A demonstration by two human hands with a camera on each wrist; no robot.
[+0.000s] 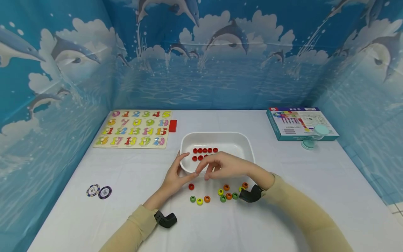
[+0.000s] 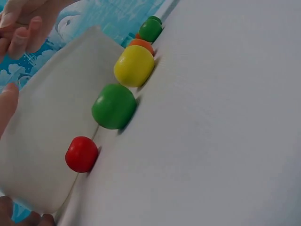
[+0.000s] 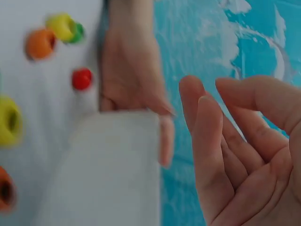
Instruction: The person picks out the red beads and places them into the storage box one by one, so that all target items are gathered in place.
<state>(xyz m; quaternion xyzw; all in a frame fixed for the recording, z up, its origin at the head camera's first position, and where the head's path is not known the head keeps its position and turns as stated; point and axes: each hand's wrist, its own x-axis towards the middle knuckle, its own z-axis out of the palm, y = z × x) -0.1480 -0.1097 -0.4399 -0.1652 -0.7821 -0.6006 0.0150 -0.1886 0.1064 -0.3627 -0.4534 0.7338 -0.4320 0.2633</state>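
Observation:
A white plastic tray (image 1: pixel 242 148) stands mid-table, with two rows of red beads (image 1: pixel 205 150) inside. My left hand (image 1: pixel 174 180) grips its near left corner, thumb along the front and fingers around the left side. Over the tray's front rim hovers my right hand (image 1: pixel 228 165), hiding part of the lower bead row. In the right wrist view, its thumb and fingers (image 3: pixel 207 136) are loosely bent and apart, with nothing between them. One loose red bead (image 1: pixel 191 187) lies on the cloth before the tray. Near it are a green bead (image 1: pixel 193 198), a yellow bead (image 1: pixel 199 201) and an orange bead (image 1: pixel 206 199).
More orange, yellow and green beads (image 1: pixel 228 196) lie under the right wrist. A number board (image 1: pixel 132 131) with a red block (image 1: pixel 172 126) is at back left, two round chips (image 1: pixel 105 192) at left. At back right, a box (image 1: pixel 302 122) stands behind a mint-green object (image 1: pixel 308 144).

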